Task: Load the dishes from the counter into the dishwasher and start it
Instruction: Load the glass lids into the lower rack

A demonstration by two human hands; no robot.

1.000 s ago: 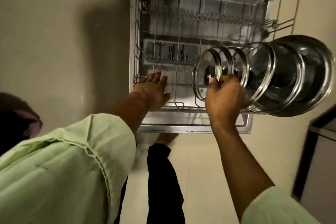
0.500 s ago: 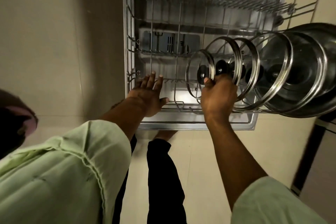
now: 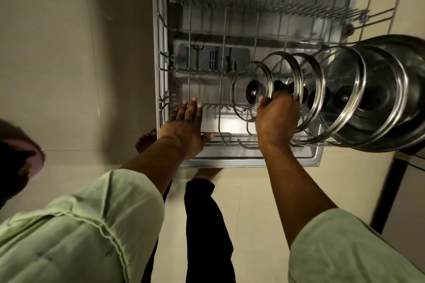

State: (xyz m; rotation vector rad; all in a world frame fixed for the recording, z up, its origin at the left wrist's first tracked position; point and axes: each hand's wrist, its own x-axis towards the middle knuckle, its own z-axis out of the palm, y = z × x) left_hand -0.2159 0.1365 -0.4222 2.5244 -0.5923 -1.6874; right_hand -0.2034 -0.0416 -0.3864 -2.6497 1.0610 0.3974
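Note:
The dishwasher's lower wire rack (image 3: 161, 57) is pulled out over the open door below me. Several glass lids with steel rims stand on edge in a row along its right side, growing larger toward a big steel lid (image 3: 404, 99) at the far right. My right hand (image 3: 277, 119) grips the rim of the smallest glass lid (image 3: 243, 99), at the left end of the row. My left hand (image 3: 186, 126) lies open with straight fingers on the rack's front left part.
The rack's left and back parts hold only bare tines. The detergent compartment (image 3: 213, 58) shows through the wires on the door. Beige floor tiles lie left. My feet and dark trouser leg (image 3: 207, 225) stand at the door's front edge. A dark cabinet edge (image 3: 388, 190) is right.
The view has shifted closer over the rack. My right hand has kept hold of the smallest lid, now standing more upright at the row's end. My left hand has stayed on the rack.

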